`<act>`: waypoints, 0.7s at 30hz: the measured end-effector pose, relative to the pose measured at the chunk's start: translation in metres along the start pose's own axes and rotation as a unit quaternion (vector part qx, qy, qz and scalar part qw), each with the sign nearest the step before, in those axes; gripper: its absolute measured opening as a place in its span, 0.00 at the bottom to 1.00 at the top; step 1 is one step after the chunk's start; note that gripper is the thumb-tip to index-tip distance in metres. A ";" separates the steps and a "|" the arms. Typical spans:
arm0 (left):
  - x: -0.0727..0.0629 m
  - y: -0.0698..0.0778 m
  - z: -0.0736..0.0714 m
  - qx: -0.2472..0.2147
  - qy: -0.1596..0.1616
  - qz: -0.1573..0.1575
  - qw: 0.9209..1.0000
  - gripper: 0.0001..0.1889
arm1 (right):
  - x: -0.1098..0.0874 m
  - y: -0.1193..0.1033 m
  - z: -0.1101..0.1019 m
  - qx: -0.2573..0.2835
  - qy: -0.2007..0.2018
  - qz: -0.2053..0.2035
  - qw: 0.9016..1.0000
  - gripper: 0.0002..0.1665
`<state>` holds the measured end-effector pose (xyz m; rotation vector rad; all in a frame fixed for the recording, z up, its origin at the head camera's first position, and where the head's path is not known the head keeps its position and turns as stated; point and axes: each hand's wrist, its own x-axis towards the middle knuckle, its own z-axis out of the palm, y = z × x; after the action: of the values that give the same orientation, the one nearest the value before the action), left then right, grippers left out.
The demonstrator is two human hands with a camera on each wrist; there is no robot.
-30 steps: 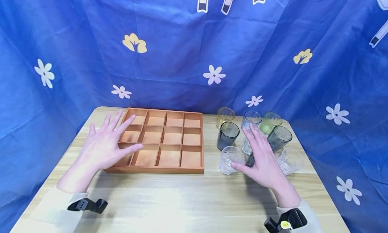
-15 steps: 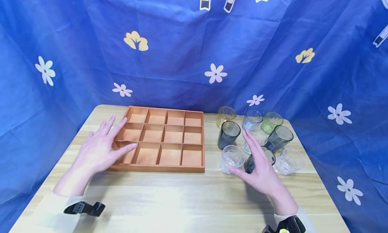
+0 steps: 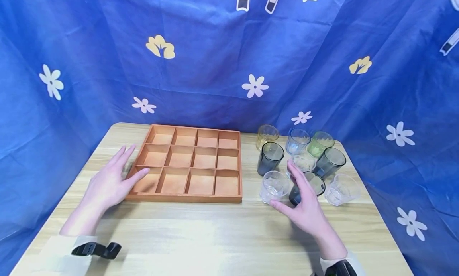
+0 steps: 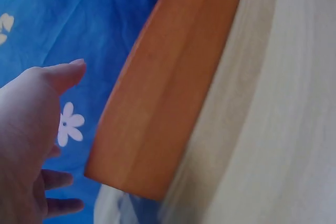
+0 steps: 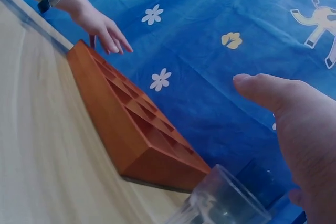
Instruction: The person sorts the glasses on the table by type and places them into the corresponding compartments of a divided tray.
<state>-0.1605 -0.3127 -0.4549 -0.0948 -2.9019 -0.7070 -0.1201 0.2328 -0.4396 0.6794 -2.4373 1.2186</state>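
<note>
My left hand (image 3: 109, 182) hovers by the near left corner of a brown wooden compartment box (image 3: 215, 198), fingers extended and holding nothing. In the left wrist view its thumb stands apart from the box's side wall (image 4: 157, 93). Over the group of glasses at the right, my right hand (image 3: 306, 208) is spread, thumb apart from the fingers, gripping nothing. Nearest to it are a clear glass (image 3: 274, 186) and a dark grey glass (image 3: 315, 184), the latter partly hidden by the hand. In the right wrist view the clear glass (image 5: 226, 200) stands below the thumb.
Behind stand a yellowish glass (image 3: 267, 136), a bluish glass (image 3: 297, 140) and a green glass (image 3: 320, 143). Two more dark glasses, one a grey glass (image 3: 270, 158), and a tilted-looking clear glass (image 3: 342, 190) flank the hand. A blue curtain (image 3: 208, 68) hangs behind the wooden table (image 3: 186, 236).
My left hand has drawn back toward the lower left, off the box's compartments. The right hand has lowered slightly toward me, uncovering more of the dark glass. The box and glasses have stayed put.
</note>
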 end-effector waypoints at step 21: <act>-0.007 -0.019 0.024 -0.105 0.062 -0.032 0.992 0.42 | -0.015 0.021 0.033 0.038 0.018 0.129 0.991 0.67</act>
<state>-0.1582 -0.3185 -0.4858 0.0170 -2.7148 -0.9903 -0.1216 0.2208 -0.4796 0.3633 -2.5179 1.4118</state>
